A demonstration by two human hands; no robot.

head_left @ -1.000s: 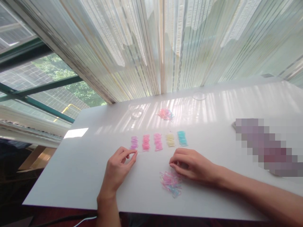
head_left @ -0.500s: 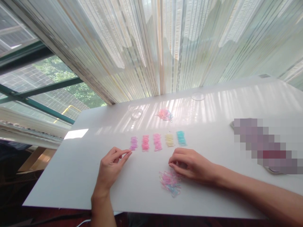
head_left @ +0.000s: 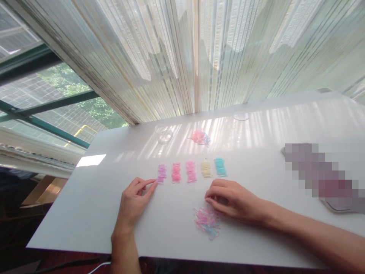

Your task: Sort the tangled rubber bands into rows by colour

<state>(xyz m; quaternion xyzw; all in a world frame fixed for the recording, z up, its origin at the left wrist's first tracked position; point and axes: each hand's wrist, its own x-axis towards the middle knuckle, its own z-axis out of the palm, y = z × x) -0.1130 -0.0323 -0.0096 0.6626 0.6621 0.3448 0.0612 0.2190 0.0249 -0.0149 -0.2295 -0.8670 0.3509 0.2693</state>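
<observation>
My left hand (head_left: 137, 199) is closed in a pinch at the lower end of a purple column of small rubber bands (head_left: 162, 172); a purple band shows at the fingertips. To its right lie similar columns in coral pink (head_left: 176, 172), light pink (head_left: 191, 171), pale yellow (head_left: 205, 169) and turquoise (head_left: 220, 167). My right hand (head_left: 228, 198) rests with curled fingers, thumb against index, beside a loose pile of mixed bands (head_left: 207, 222). Whether anything is between those fingers is hidden.
A second mixed pile of bands (head_left: 200, 137) lies farther back on the white table (head_left: 85, 205). Clear round pieces stand at the back left (head_left: 165, 136) and back right (head_left: 241, 115). A blurred-out flat object (head_left: 322, 177) lies at right. Pleated curtains (head_left: 196, 57) hang behind.
My left fingertips have shifted slightly left, and the purple column now reaches a little lower beside them. My right hand keeps its pose; the view has shifted slightly.
</observation>
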